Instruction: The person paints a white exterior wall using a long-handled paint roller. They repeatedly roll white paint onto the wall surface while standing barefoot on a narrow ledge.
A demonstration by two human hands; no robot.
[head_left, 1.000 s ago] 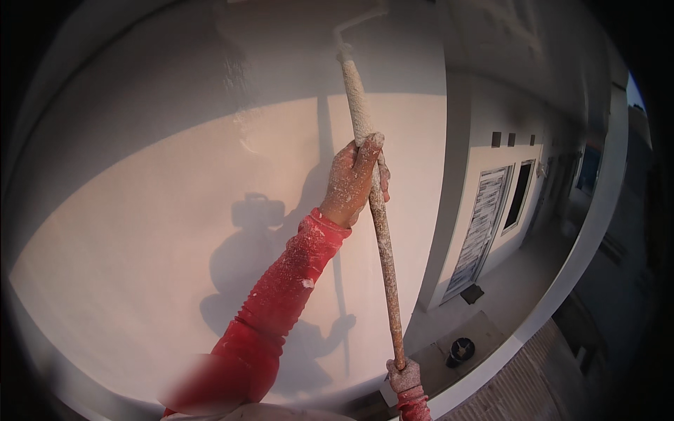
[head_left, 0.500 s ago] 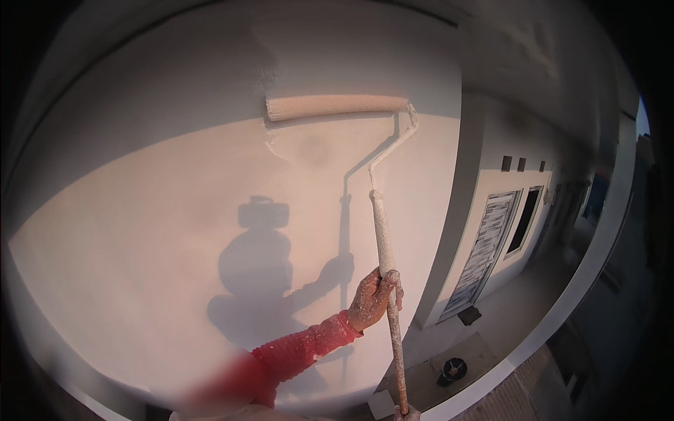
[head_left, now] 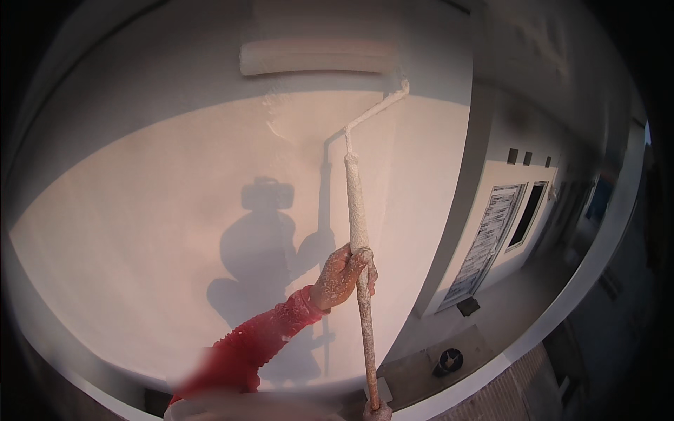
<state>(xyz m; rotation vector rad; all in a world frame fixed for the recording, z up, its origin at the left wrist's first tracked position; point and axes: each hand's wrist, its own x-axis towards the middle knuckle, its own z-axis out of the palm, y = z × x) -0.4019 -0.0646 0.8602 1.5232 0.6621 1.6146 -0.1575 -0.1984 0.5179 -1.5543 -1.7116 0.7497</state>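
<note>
A paint roller (head_left: 319,57) with a wide pale sleeve lies level against the upper part of the wall (head_left: 175,231), in the shaded band. Its bent frame runs down into a long paint-crusted pole (head_left: 357,203). My left hand (head_left: 342,277), speckled with white paint below a red sleeve, is wrapped round the pole about midway. At the pole's bottom end my right hand (head_left: 377,412) is closed round it, only partly in the picture at the lower edge.
Sunlight throws my shadow (head_left: 260,238) and the roller's onto the wall. Right of the wall's edge, lower down, are a patterned door (head_left: 484,245), a dark window (head_left: 526,217) and a dark round bucket (head_left: 450,361) on the floor. A pale ledge (head_left: 484,375) curves along the lower right.
The roller has moved up the wall, from the shadow line into the shaded band, and slightly left. Both hands and the pole have shifted left; my left hand is a little higher.
</note>
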